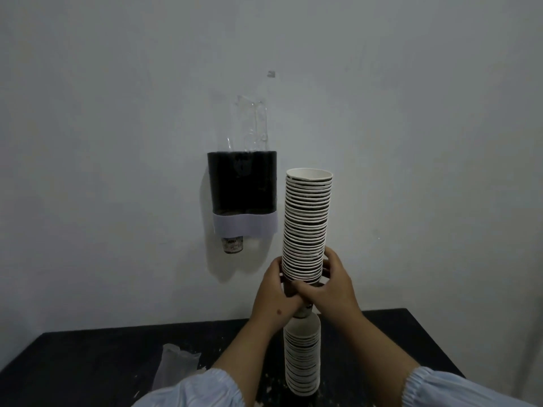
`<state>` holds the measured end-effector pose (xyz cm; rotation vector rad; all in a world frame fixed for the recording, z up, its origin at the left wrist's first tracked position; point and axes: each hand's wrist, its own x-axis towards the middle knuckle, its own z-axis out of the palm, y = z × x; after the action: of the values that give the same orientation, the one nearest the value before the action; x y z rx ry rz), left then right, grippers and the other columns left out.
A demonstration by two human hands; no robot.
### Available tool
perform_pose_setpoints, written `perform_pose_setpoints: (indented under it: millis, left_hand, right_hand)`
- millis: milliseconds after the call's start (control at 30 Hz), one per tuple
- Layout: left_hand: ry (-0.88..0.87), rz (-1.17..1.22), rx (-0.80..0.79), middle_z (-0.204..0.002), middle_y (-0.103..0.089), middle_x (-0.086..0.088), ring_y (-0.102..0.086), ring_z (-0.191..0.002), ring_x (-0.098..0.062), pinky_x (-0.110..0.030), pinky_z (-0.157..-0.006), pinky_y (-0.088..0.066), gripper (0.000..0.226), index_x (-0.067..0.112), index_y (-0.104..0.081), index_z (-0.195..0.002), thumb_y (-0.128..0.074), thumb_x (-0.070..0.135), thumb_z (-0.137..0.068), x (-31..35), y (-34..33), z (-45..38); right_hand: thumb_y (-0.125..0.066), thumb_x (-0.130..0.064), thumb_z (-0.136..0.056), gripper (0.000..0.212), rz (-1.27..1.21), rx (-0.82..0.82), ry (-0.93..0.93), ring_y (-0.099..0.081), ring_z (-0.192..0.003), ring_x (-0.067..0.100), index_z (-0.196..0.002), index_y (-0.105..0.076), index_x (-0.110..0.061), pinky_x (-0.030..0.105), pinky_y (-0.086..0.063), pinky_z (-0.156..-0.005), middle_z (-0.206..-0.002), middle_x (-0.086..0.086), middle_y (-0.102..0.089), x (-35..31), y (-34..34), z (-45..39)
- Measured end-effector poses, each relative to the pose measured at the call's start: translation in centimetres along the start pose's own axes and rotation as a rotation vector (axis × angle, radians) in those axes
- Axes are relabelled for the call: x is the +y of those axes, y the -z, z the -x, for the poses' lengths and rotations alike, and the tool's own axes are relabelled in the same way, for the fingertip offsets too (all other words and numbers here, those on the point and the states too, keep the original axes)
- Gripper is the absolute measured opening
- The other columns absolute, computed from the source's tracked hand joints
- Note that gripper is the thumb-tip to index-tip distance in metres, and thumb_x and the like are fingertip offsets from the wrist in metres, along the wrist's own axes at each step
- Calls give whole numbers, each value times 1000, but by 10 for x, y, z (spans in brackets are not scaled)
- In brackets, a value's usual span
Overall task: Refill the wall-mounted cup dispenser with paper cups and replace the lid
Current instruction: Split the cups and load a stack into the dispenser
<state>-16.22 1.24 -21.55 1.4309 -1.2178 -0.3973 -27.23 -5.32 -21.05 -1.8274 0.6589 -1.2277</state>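
Observation:
A tall stack of white paper cups (307, 221) is held upright in the air, rims up, to the right of the wall-mounted dispenser (242, 183). My left hand (274, 292) and my right hand (329, 286) both grip the bottom of this stack. The dispenser has a clear tube on top, a black middle and a pale band below. One cup (232, 244) pokes out of its bottom. A second stack of cups (302, 356) stands on the black table (88, 356) right below my hands. I see no lid on the dispenser.
A crumpled clear plastic sleeve (176, 365) lies on the table at the left. White crumbs are scattered over the tabletop. The wall behind is plain and pale, with a small hook mark (271, 73) above the dispenser.

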Motion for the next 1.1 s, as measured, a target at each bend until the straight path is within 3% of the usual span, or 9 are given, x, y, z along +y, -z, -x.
perform_pose_setpoints:
  millis: [100, 233, 433, 600, 733, 900, 967, 1033, 1100]
  left_hand:
    - [-37, -12, -5, -116, -52, 14, -52, -108, -4, -21, -84, -48, 66, 34, -37, -128, -72, 22, -74, 12, 8, -11]
    - [-105, -22, -42, -109, -50, 26, -52, -103, 9, -8, -70, -48, 60, 47, -35, -116, -68, 16, -77, 32, 24, -27]
    - [-126, 6, -47, -120, -50, 5, -48, -115, -11, -19, -83, -44, 56, 29, -35, -131, -54, 6, -83, 59, 45, -56]
    - [-164, 64, 18, -117, -57, -1, -56, -109, -15, -25, -86, -50, 46, 22, -43, -125, -51, 3, -85, 86, 63, -85]
    - [-207, 85, 39, -103, -57, 13, -58, -95, -1, -11, -68, -52, 41, 25, -42, -124, -52, 6, -89, 110, 78, -112]
    - [-194, 118, 77, -111, -58, 3, -59, -102, -13, -26, -82, -52, 41, 22, -41, -128, -51, 13, -90, 136, 93, -143]
    - [-201, 109, 106, -115, -57, 2, -59, -104, -16, -32, -88, -53, 42, 22, -41, -129, -54, 18, -89, 143, 98, -156]
    - [-216, 89, 143, -118, -57, 0, -60, -104, -17, -35, -90, -53, 43, 22, -42, -130, -56, 21, -89, 150, 104, -169]
    - [-234, 77, 171, -119, -57, -2, -60, -104, -19, -37, -89, -54, 42, 19, -42, -129, -55, 20, -89, 155, 109, -182]
  right_hand:
    - [-80, -18, -64, 73, -2, 0, 44, -56, -94, -10, -125, -43, -32, 6, -49, -63, -104, -24, -56, -12, 1, -13]
    - [-80, -22, -66, 69, -6, -14, 85, -56, -93, -12, -122, -43, -38, 5, -49, -63, -103, -28, -55, -31, 4, -32]
    - [-79, -23, -67, 64, -17, -56, 122, -56, -88, -18, -117, -42, -40, 4, -48, -60, -100, -27, -56, -59, 3, -64]
    - [-79, -27, -68, 68, -4, -99, 172, -59, -93, -3, -122, -39, -35, 11, -50, -61, -100, -23, -56, -87, 2, -97]
    - [-79, -25, -68, 70, -2, -110, 196, -62, -81, 1, -115, -27, -32, 15, -52, -58, -93, -13, -57, -110, 2, -127]
    - [-77, -23, -71, 68, 17, -83, 275, -59, -83, 1, -121, -32, -29, 14, -50, -62, -97, -17, -52, -138, 0, -162]
    - [-76, -23, -73, 67, 31, -53, 327, -58, -93, 5, -127, -37, -24, 16, -51, -70, -110, -8, -52, -145, -4, -176]
    - [-75, -23, -75, 66, 61, -22, 377, -54, -109, 14, -131, -40, -20, 26, -52, -86, -125, 3, -50, -151, -8, -189]
    - [-74, -23, -77, 66, 71, -17, 411, -51, -115, 17, -134, -41, -20, 33, -51, -94, -128, 7, -50, -158, -12, -201]
